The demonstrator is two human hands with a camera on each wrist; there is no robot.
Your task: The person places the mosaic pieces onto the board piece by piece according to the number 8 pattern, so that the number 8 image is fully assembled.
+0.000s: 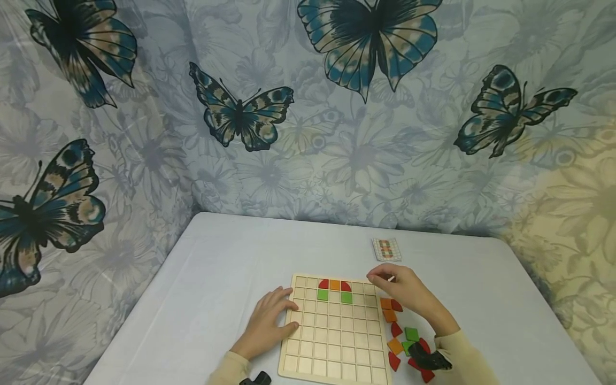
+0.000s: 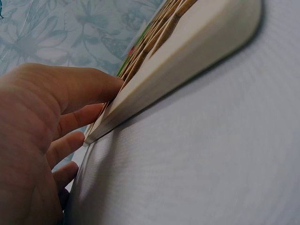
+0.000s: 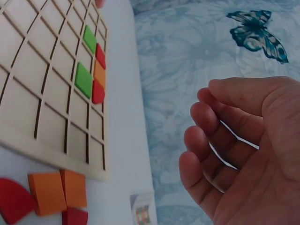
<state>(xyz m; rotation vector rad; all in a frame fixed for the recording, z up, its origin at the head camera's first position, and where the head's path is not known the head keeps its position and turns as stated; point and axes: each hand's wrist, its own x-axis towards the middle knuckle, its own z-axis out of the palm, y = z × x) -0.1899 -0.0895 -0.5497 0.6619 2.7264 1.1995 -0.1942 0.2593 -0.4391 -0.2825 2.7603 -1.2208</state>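
Observation:
A square wooden grid board (image 1: 337,337) lies on the table. In its far rows sit two red quarter-round pieces (image 1: 324,284), an orange square (image 1: 335,285) between them, and two green squares (image 1: 346,297) below. My left hand (image 1: 267,323) rests at the board's left edge, fingers spread and thumb on the rim, as the left wrist view shows too. Above the far right corner hovers my right hand (image 1: 401,289), its fingers loosely bent and the thumb near the index fingertip. Nothing shows between these fingers (image 3: 199,145) in the right wrist view.
Loose orange (image 1: 395,346), red (image 1: 394,361) and green pieces (image 1: 411,334) lie right of the board, some partly hidden under the right wrist's black strap (image 1: 430,358). A small pattern card (image 1: 386,249) lies farther back. Butterfly-printed cloth (image 1: 327,176) hangs behind the white table (image 1: 231,240).

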